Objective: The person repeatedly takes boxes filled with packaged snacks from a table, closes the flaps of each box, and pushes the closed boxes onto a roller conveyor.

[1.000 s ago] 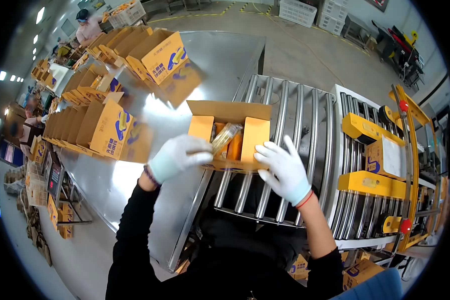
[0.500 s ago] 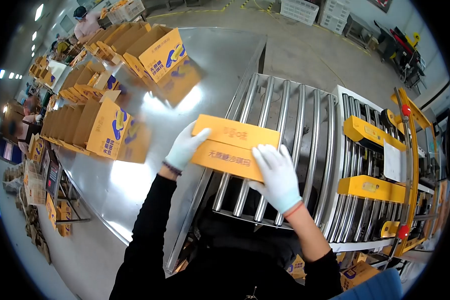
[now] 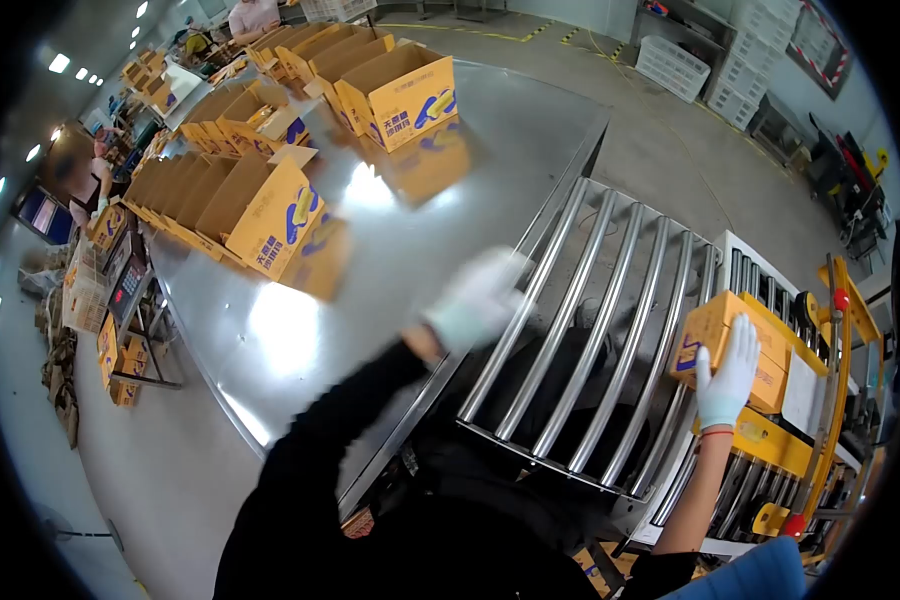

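Note:
A closed yellow carton (image 3: 708, 330) sits at the entry of the yellow-framed machine, between its guide rails. My gloved right hand (image 3: 728, 380) lies flat against the carton's near side, fingers stretched out rather than wrapped round it. Over the edge between the metal table and the roller conveyor (image 3: 610, 330) is my gloved left hand (image 3: 478, 298). Motion smears its fingers, and no object shows in it.
On the steel table (image 3: 400, 250) stand rows of open yellow cartons (image 3: 280, 215). The machine's yellow guide rail (image 3: 760, 440) and upright frame (image 3: 832, 380) bound the right side. People work at the far left. White crates (image 3: 672, 66) stand on the floor behind.
The carton has gone from between both hands over the rollers rightward into the machine's entry. My right hand has moved with it; my left hand has let go. The view has shifted.

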Available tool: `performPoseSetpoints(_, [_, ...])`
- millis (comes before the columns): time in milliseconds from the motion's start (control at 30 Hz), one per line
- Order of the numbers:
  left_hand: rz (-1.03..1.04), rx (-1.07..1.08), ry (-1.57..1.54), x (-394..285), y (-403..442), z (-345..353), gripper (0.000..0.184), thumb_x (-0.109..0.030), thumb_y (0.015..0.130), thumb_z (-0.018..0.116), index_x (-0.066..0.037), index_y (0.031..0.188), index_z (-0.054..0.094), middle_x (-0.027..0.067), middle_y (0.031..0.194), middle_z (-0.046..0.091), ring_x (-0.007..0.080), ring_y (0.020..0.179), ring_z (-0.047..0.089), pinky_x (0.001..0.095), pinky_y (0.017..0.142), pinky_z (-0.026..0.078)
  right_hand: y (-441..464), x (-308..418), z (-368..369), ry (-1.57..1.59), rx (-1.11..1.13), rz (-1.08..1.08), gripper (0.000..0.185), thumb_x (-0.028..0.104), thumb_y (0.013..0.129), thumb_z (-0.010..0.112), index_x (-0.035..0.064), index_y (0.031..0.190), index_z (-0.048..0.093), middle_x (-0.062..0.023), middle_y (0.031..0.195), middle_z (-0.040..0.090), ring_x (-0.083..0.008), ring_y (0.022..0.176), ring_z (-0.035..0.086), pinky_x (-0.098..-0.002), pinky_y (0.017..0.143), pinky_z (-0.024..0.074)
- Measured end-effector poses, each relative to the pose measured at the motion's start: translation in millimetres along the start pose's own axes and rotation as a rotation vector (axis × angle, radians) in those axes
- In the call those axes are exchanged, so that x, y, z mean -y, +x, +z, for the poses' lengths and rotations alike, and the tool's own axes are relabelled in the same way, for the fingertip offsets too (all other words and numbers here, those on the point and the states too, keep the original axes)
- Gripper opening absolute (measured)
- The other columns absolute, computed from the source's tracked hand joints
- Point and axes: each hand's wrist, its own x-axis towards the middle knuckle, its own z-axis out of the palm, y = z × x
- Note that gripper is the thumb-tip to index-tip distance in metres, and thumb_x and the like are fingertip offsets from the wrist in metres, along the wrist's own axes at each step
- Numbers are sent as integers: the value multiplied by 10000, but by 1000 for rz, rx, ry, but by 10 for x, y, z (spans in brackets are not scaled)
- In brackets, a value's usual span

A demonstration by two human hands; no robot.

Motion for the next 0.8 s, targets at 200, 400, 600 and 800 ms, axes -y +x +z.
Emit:
performPoseSetpoints(200, [-659,-478,1222,1800,-1279,-2850,499,-285,919,704,-54,1343,582,219,1226,673,393,1076,663,497,908,538,-60,-153,31,38,-30,48,348,-90,942,494,46,1160,728,-142,1424,619,-371,1419,484,-431,1203,371])
performPoseSetpoints(400, [-673,-70,980,1422,-908,-2408,364,-370,959,592,-24,965,704,249,990,719,438,964,688,525,852,549,-139,861,137,654,-16,-177,375,-82,875,578,88,1169,737,-137,1277,705,-322,1217,655,-421,1063,518])
performPoseSetpoints(600, [-351,-283,-21,376,-573,-1630,581,-475,1044,549,46,1287,628,188,1178,717,300,1088,691,379,988,513,-13,1976,-633,726,112,-487,564,247,828,768,60,1338,615,-139,1419,584,-353,1364,504,-532,1173,352])
performPoseSetpoints(800, [-388,-133,-108,75,-518,-1108,718,-461,967,697,44,1448,527,200,1389,634,253,1249,641,337,1079,469,-47,1673,-123,699,141,-493,483,279,840,787,117,1281,677,-68,1391,639,-296,1349,545,-576,1215,294])
